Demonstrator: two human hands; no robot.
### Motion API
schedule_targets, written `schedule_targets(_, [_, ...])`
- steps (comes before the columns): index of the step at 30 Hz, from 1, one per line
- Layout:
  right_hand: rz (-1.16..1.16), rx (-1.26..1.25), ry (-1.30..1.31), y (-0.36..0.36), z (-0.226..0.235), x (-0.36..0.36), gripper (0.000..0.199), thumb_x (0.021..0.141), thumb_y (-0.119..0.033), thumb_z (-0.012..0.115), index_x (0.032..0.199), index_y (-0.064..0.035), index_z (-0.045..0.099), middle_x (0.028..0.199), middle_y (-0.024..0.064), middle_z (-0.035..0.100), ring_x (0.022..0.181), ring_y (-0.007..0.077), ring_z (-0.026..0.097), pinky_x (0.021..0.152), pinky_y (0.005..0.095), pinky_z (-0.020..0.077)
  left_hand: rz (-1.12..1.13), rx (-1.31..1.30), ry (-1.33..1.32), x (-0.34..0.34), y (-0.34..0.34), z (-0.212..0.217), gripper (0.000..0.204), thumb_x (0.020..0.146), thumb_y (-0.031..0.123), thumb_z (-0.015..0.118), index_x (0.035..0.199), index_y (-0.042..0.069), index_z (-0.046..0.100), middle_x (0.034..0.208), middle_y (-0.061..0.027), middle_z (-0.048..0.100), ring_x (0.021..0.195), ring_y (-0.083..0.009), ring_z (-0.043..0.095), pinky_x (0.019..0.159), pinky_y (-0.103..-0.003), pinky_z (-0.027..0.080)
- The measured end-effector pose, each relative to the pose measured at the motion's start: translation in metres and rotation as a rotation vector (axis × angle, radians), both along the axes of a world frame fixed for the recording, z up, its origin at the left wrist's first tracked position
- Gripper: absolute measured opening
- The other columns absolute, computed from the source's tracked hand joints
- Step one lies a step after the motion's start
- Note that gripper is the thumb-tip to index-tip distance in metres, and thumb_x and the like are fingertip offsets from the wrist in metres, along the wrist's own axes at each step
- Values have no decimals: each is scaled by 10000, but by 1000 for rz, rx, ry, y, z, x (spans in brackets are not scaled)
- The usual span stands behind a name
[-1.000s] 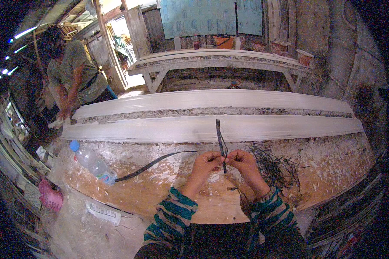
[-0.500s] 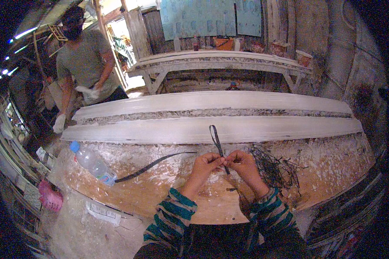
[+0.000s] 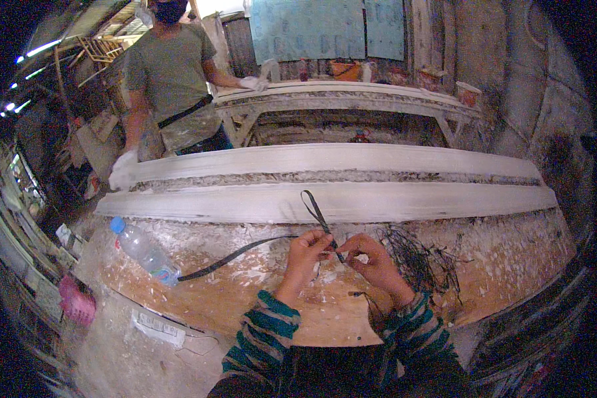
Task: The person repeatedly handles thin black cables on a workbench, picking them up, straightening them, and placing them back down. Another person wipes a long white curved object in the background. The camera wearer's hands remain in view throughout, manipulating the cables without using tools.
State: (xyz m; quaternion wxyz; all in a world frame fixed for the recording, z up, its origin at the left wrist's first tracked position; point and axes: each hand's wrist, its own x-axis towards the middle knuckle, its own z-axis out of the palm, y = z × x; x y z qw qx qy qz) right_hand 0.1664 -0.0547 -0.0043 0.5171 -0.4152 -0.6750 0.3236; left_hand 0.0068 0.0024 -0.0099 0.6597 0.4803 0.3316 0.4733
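Clear bottle, blue cap on, on tabletop, left side; contents hard to make out. Label low on it, lettering too blurred to read. Orange bucket at back, inside not visible. Forearms in from below, hands near each other. Black strip between them, loop up toward near white board: left hand pinching below loop, right hand pinching lower down.
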Motion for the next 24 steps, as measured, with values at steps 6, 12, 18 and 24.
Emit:
schedule_targets(6, [-68,161,-235,-7,15,-8,268,677,51,616,905,-89,630,846,70,561,759,199,547,691,290,444,-7,-4,22,1,-1,-2,135,799,164,612,806,30,596,718,-12,592,590,-94,557,528,-209,454])
schedule_targets(12, [-100,152,-258,-6,11,-6,192,681,8,648,855,-75,645,812,75,606,767,204,576,704,302,446,-13,17,31,1,-1,-2,140,798,164,613,808,24,601,704,-18,588,594,-92,552,524,-209,447])
schedule_targets(18, [-115,0,-97,-8,4,-4,156,681,-18,665,832,-56,649,782,68,614,761,186,580,704,285,443,3,82,47,2,-1,-5,108,803,137,595,789,31,577,733,-38,596,624,-102,555,526,-216,448])
schedule_targets(24, [-241,-108,47,-1,-7,-3,57,728,-53,644,761,-23,609,744,37,603,732,131,558,689,261,435,-90,-23,-91,4,-1,-3,80,833,144,548,835,78,503,903,-60,613,784,-125,564,556,-255,466])
